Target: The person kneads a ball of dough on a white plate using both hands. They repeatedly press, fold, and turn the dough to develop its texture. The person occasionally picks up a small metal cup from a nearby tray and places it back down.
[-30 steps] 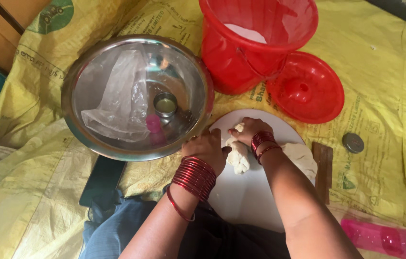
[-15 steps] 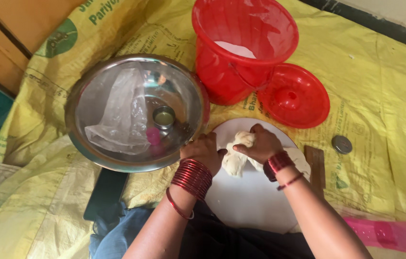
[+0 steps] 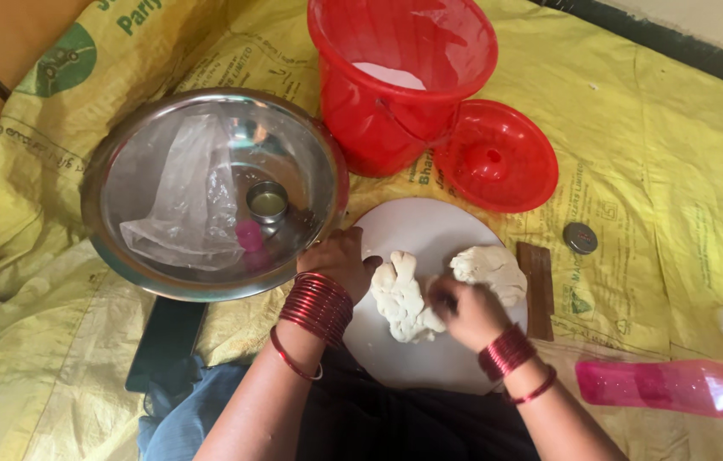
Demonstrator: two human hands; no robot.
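Two lumps of white dough lie on a round white board (image 3: 430,230) set on the floor: a long lump (image 3: 401,294) near the middle and a rounder lump (image 3: 488,269) toward the board's right rim, the two near each other but apart. The right hand (image 3: 468,314) rests on the lower right end of the long lump, fingers curled down onto it, so its grip is closed on dough, likely pinching or pressing it. The left hand (image 3: 340,260) sits at the board's left edge with fingers folded, just beside the long lump; whether it touches the dough or only steadies the board I cannot tell. Red bangles ring both wrists.

A dark wooden piece (image 3: 537,286) lies along the board's right edge. Past it a small round metal cap (image 3: 581,237) rests on the yellow woven sheet (image 3: 677,154) that covers the floor. Behind the board stands a red bucket (image 3: 361,111) holding white flour, its red lid (image 3: 498,158) lying just beside it and close to the board's far rim, likely kept within reach for dusting. To the left, a wide steel bowl (image 3: 122,248) nearly meets the board; inside are a clear plastic bag (image 3: 186,201) and a small steel cup (image 3: 267,202). A pink bottle (image 3: 677,386) lies on its side at lower right.

Bare board shows ahead of the dough and below it, giving room to work; left and far sides are hemmed in.
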